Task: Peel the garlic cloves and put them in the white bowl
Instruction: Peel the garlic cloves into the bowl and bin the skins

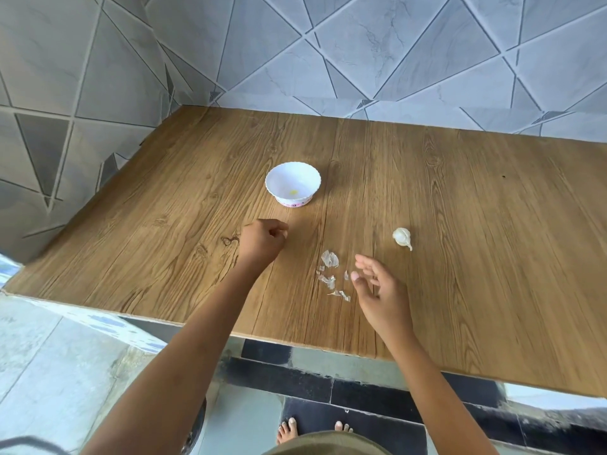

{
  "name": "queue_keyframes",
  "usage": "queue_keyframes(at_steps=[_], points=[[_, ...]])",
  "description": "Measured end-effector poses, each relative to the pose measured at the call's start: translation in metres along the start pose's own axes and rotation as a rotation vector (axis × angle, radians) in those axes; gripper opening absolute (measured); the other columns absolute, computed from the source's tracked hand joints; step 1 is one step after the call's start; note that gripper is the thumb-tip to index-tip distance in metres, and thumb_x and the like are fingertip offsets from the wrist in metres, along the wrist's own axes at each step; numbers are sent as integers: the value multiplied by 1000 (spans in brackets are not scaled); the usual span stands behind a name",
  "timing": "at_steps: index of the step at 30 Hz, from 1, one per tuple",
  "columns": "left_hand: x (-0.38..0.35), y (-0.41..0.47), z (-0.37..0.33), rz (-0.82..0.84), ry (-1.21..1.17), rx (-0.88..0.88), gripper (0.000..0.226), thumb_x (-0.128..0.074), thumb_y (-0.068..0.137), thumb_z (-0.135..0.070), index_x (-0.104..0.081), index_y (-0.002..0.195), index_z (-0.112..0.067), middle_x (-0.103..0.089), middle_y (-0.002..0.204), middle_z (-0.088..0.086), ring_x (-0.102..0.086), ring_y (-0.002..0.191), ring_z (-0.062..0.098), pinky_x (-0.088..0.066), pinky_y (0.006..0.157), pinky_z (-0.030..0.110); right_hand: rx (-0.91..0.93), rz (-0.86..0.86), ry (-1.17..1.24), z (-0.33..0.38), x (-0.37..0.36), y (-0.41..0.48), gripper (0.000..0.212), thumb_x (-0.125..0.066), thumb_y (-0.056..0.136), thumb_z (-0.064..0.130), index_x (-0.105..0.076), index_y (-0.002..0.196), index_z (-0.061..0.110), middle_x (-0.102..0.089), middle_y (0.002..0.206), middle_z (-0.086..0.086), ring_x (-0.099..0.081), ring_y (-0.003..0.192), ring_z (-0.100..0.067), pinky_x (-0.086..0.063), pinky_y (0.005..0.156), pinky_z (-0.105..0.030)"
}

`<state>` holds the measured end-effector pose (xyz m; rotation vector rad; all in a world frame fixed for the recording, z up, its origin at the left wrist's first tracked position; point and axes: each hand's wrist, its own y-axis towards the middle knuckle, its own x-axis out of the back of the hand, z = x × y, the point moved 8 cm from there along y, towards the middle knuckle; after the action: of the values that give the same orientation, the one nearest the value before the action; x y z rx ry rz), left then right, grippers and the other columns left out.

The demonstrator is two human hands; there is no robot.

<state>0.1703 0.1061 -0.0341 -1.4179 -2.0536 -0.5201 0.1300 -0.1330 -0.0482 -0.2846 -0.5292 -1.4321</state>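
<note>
Two hands are held over the desk. Nearest, the right hand is kept loosely spread with nothing pinched, and peel scraps lie just beside its fingertips. The left hand is curled tight; whether a clove is enclosed cannot be told. Beyond the right fingers lies the garlic head (apparently unpeeled). Beyond the left fingers stands the white bowl, with one yellowish bit seen inside. If a clove is being carried, it could be released short of the rim, and loose scraps could be swept along.
</note>
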Motion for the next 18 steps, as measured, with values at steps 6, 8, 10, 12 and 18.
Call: queue_keyframes(at_steps=[6,8,10,12,18], points=[[-8,4,-1,74,160,-65,29,-61,84,-4,-70,110,-14,-66,98,2,-58,86,14,-48,75,25,-9,29,-54,-1,-4,-1,34,-57,93,21,-57,127,13,-61,124,1,-54,114,-9,-40,97,-22],[-3,-3,-9,16,156,-123,29,-61,84,-5,-70,109,-16,-67,104,2,-58,80,11,-48,73,22,-16,27,-59,-2,-5,0,34,-57,93,21,-57,127,14,-61,124,2,-54,115,-9,-39,97,-22],[-9,-17,-28,51,142,-235,31,-59,83,-1,-71,108,-15,-69,107,0,-60,76,11,-45,71,15,-33,13,-48,-2,-3,0,34,-57,93,21,-56,127,14,-61,123,3,-54,113,-6,-39,96,-18],[-30,-32,-49,193,161,-376,38,-53,81,6,-69,112,-10,-68,113,4,-63,85,15,-44,76,14,-64,-6,64,-4,-1,-1,34,-57,93,20,-56,127,13,-61,123,3,-56,108,2,-38,91,-7],[-79,-50,-61,450,504,-408,37,-50,87,1,-58,120,-12,-50,119,11,-55,104,25,-47,81,29,-203,-49,569,-12,9,-7,25,-51,91,32,-58,114,33,-63,121,13,-55,115,1,-41,100,-20]])
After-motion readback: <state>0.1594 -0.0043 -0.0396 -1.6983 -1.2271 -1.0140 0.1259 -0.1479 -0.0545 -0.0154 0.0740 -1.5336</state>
